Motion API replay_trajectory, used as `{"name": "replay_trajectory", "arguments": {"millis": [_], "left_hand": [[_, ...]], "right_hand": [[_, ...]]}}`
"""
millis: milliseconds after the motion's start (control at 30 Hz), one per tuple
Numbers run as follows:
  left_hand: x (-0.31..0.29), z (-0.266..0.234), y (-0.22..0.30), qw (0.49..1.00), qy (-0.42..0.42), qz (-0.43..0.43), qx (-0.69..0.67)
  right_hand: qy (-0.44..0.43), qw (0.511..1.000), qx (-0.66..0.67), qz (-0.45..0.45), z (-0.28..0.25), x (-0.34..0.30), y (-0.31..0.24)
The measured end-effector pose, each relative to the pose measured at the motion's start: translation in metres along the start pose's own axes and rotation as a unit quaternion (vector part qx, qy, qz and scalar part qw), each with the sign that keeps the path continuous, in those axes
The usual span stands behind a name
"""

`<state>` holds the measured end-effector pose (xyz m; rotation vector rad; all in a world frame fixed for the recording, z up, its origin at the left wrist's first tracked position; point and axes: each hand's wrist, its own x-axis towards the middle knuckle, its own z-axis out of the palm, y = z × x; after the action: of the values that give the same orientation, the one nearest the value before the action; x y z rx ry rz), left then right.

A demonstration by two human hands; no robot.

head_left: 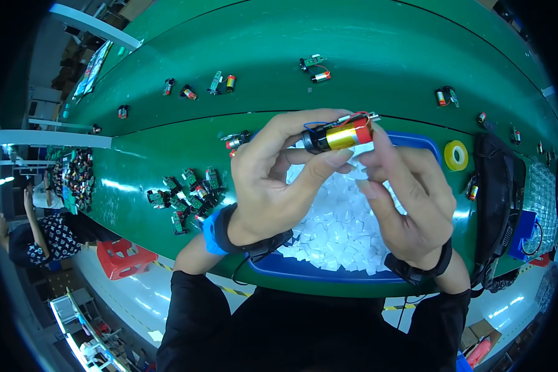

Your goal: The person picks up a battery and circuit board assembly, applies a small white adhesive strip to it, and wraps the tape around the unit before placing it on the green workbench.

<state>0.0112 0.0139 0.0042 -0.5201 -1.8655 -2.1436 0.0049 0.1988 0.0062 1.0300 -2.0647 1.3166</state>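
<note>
As left hand holds cylinder, blue tray, white pieces inside

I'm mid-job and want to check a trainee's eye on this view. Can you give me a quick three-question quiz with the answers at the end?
1. Multiple choice: which colour is the end of the held cylinder nearest the right hand?
A) black
B) red
C) blue

2. True or false: the yellow tape roll lies to the right of the blue tray.

3. Fill in the blank: the cylinder is gripped by the thumb and fingers of the person's ____ hand.

Key:
1. B, red.
2. True.
3. Left; the left hand has its thumb against the cylinder's side.
</note>
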Motion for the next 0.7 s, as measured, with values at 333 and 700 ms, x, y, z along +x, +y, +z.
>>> {"name": "replay_trajectory", "arguments": {"millis": [333,700], "left_hand": [[0.011,-0.005,0.005,0.993,0.023,-0.056,0.102],[0.110,-0.216,-0.126,0.624,-0.105,-0.128,0.764]], "right_hand": [[-0.043,0.972,0.139,0.183,0.001,0.009,-0.012],[-0.136,0.957,0.110,0.230,-0.009,0.009,-0.006]]}}
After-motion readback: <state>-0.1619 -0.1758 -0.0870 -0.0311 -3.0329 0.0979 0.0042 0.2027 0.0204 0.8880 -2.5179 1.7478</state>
